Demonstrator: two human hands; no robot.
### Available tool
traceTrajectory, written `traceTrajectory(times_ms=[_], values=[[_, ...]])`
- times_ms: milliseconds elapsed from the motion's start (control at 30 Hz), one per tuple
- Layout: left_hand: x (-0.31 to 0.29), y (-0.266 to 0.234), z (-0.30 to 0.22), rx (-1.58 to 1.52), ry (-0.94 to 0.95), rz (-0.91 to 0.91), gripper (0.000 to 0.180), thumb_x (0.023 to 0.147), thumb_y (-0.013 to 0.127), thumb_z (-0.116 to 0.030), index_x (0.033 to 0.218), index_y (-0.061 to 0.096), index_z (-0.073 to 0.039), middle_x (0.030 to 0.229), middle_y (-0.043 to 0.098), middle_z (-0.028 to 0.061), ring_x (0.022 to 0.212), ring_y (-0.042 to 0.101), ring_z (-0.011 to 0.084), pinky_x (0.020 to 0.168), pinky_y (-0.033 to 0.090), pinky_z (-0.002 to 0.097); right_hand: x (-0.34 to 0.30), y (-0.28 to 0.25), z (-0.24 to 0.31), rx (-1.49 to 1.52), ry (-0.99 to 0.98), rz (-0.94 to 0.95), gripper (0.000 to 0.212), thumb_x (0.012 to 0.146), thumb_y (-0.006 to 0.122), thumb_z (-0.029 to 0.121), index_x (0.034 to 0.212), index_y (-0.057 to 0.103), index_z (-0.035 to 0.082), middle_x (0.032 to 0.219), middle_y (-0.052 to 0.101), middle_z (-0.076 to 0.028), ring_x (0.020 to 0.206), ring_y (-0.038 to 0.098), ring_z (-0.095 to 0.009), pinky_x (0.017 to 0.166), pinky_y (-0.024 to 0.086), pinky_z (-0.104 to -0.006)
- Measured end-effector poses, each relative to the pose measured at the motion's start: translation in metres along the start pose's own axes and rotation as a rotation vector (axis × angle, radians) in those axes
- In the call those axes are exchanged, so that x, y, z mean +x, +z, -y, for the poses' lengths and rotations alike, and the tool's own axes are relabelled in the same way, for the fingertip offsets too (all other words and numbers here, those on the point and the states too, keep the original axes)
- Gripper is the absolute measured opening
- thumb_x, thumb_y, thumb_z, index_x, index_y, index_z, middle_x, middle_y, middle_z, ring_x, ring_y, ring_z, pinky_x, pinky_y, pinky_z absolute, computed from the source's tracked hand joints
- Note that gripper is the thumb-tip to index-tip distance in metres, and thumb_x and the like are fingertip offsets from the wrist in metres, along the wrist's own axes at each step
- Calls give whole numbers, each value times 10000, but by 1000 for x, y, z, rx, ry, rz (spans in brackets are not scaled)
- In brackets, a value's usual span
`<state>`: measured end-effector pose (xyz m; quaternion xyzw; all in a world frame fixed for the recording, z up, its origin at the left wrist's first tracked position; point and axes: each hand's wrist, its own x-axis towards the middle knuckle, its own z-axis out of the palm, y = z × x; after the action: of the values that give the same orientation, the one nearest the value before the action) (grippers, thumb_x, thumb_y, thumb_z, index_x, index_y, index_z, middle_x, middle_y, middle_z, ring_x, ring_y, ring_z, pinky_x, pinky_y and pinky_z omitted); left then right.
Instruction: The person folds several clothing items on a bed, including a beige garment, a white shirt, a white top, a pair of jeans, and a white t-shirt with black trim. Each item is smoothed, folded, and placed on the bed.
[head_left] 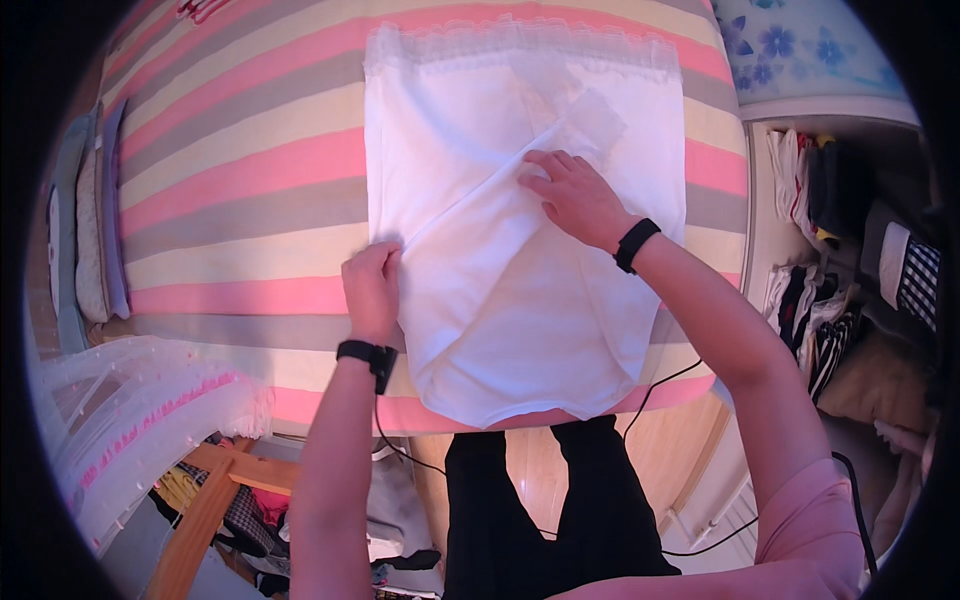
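A white garment (480, 330) with a lace-trimmed far edge lies spread on the striped bed, its near end hanging at the bed's edge. Part of it is folded diagonally, with a sheer patch showing toward the upper right. At its left edge my left hand (370, 290) is closed, pinching the cloth. My right hand (578, 197) rests over the middle of the garment, its thumb and fingers closed on the diagonal fold.
The bed's striped sheet (240, 215) surrounds the garment. Shelves of folded clothes (815, 310) stand at the right. Near left are a sheer white net (150, 420) and a wooden frame (205, 510) over more clothes. Black cables (660, 380) hang near both my arms.
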<state>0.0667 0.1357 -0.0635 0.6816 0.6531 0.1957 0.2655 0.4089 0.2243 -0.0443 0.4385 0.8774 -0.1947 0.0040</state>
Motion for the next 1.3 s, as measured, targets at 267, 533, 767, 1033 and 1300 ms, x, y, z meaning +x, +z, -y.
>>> traceTrajectory(times_ms=[267, 533, 767, 1033, 1300], values=[[15, -13, 35, -69, -202, 157, 169, 907, 747, -147, 859, 623, -43, 731, 648, 91, 698, 595, 284, 809, 451, 392, -25, 11, -7, -178, 116, -167, 595, 879, 738, 185, 1441, 558, 112, 1530, 462, -143, 1406, 422, -361, 1186, 334, -472], [-121, -3, 23, -463, -833, -29, 309, 1021, 683, -300, 1057, 591, -7, 970, 589, 26, 894, 534, 124, 822, 483, 300, -209, 42, 51, 412, 1072, -487, 717, 866, 771, 178, 1449, 418, -43, 1447, 446, -279, 1382, 400, -432, 1144, 359, -500], [-208, 8, -8, -640, -942, 331, 347, 1017, 673, -214, 1248, 652, 44, 1099, 718, 83, 932, 653, 132, 815, 532, 295, -320, 109, 116, 1280, 1371, -281, 384, 1007, 679, 239, 1222, 645, -77, 1059, 742, -142, 972, 682, -199, 854, 527, -348], [-290, -66, -34, -915, -1448, 493, 369, 1024, 630, -140, 1374, 545, -61, 1098, 700, 48, 827, 689, 160, 623, 570, 287, -386, 89, 196, 1335, 1567, -19, 322, 1034, 600, 200, 1222, 587, -61, 1091, 689, -131, 931, 666, -211, 810, 536, -327], [-184, -149, -99, -1574, -1236, 103, 368, 1022, 597, -132, 1361, 548, 5, 1160, 702, 90, 912, 708, 130, 683, 618, 243, -340, -45, 112, 2469, 1278, -428, 268, 1063, 559, 189, 1259, 580, 8, 1044, 681, -32, 761, 620, -64, 588, 487, -196]])
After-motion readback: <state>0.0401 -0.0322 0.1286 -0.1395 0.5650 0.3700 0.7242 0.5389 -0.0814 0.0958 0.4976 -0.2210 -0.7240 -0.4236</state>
